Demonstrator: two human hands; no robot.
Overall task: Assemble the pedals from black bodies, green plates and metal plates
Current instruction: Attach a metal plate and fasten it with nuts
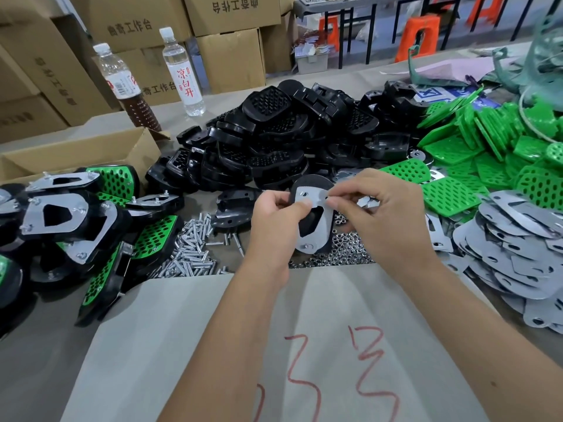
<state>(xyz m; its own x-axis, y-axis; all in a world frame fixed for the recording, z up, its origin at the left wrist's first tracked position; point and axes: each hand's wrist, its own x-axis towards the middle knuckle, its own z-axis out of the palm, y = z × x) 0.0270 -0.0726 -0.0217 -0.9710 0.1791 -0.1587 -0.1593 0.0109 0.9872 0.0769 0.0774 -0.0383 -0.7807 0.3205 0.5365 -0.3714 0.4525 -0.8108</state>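
Above table, two hands (278, 208) (377, 205), one pedal (313, 220)

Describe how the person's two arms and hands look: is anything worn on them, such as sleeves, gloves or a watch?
Both forearms are bare as far as the picture shows them; no sleeve comes into view. The left hand and the right hand wear no gloves. No watch, bracelet or ring can be seen on either one. The right forearm has a small dark spot near the bottom right edge of the picture. The fingernails are short and unpainted.
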